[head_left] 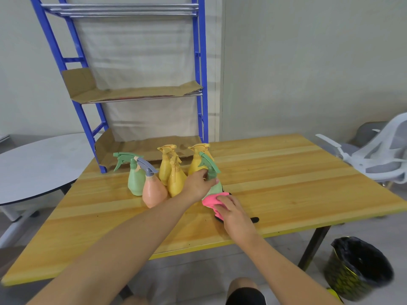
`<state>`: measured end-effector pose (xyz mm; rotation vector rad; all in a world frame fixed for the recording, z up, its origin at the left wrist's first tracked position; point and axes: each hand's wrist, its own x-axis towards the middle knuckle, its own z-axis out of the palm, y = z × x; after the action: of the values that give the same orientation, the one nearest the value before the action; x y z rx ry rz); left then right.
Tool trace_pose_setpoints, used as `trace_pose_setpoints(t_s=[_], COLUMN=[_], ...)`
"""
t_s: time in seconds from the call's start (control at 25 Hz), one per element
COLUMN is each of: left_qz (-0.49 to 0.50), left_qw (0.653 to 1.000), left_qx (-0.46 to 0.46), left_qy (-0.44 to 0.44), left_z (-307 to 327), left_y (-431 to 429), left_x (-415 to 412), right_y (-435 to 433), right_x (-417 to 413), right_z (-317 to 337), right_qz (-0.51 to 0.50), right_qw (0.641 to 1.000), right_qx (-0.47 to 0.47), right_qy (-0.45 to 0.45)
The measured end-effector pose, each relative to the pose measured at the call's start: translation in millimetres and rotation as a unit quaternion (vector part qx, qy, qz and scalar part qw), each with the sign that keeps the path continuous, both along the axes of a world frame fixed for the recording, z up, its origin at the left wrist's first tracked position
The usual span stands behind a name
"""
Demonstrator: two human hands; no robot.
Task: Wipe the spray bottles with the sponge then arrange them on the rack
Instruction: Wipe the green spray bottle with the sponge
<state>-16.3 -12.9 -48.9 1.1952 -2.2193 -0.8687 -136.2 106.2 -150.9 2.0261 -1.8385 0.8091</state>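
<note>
My left hand (199,183) grips the neck of a green spray bottle (211,172) that tilts on the wooden table (286,172). My right hand (233,213) presses a pink sponge (212,200) with a black underside against the lower body of that bottle. To the left stands a cluster of bottles: another green one (135,180), a peach one with a grey trigger (154,192) and three yellow ones (176,181). The blue rack (199,69) rises behind the table, its shelves lined with cardboard (136,93) and holding no bottles.
A round grey table (37,166) stands at the left. A white office chair (374,155) is at the right, and a bin with a black liner (359,267) sits on the floor by the table leg. My knee shows at the bottom.
</note>
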Motion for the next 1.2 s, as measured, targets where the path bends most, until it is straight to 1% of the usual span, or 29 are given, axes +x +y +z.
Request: trace_pose_setpoints(t_s=[0.04,0.08,0.12,0.16,0.2,0.24,0.32,0.36,0.4,0.44,0.64,0.72,0.88,1.0,1.08,1.2], left_qz=[0.012,0.027,0.043,0.059,0.073,0.085,0.1,0.104,0.108,0.114,0.137,0.136,0.106,0.088,0.09,0.107], left_qw=[1.0,0.999,0.997,0.993,0.984,0.97,0.931,0.911,0.895,0.883,0.821,0.804,0.798,0.807,0.806,0.798], left_qx=[0.001,0.01,0.031,0.064,0.108,0.156,0.248,0.285,0.312,0.332,0.433,0.453,0.46,0.457,0.456,0.456], left_qy=[0.012,0.027,0.048,0.079,0.118,0.166,0.249,0.279,0.3,0.312,0.347,0.359,0.374,0.363,0.366,0.379], left_z=[-0.8,-1.6,-2.7,-4.2,-5.4,-6.5,-6.3,-3.1,0.8,4.7,5.3,-0.7,-4.1,-6.9,-8.2,-5.0], left_y=[1.3,1.9,2.3,2.0,1.5,1.0,1.6,4.6,7.2,10.1,23.7,25.7,27.1,25.9,25.1,24.8], left_x=[-1.8,-2.9,-3.5,-3.2,-3.2,-3.3,-6.0,-8.9,-12.4,-15.4,-25.6,-28.7,-31.5,-31.4,-32.6,-35.1], right_y=[0.0,0.9,3.0,5.4,8.3,9.5,10.7,11.6,12.8,14.4,14.4,11.5,8.0,10.5,13.3,19.0], right_x=[-2.8,-5.8,-7.5,-10.3,-11.5,-13.1,-13.9,-11.9,-9.4,-5.7,5.3,8.4,7.8,4.0,3.5,6.8], right_z=[0.5,1.5,6.1,10.3,17.1,23.5,35.5,41.2,44.7,47.0,49.9,49.9,44.2,41.6,41.3,40.1], right_qz=[-0.004,-0.009,-0.014,-0.022,-0.047,-0.083,-0.129,-0.131,-0.122,-0.11,-0.06,-0.055,-0.046,-0.041,-0.046,-0.045], right_qw=[1.0,0.997,0.989,0.979,0.963,0.946,0.896,0.869,0.852,0.842,0.826,0.827,0.844,0.85,0.853,0.872], right_qx=[0.005,0.008,0.007,-0.005,-0.036,-0.074,-0.114,-0.113,-0.11,-0.109,-0.109,-0.101,-0.087,-0.079,-0.072,-0.071], right_qy=[-0.026,-0.072,-0.144,-0.204,-0.261,-0.304,-0.41,-0.463,-0.497,-0.517,-0.55,-0.55,-0.527,-0.52,-0.516,-0.483])
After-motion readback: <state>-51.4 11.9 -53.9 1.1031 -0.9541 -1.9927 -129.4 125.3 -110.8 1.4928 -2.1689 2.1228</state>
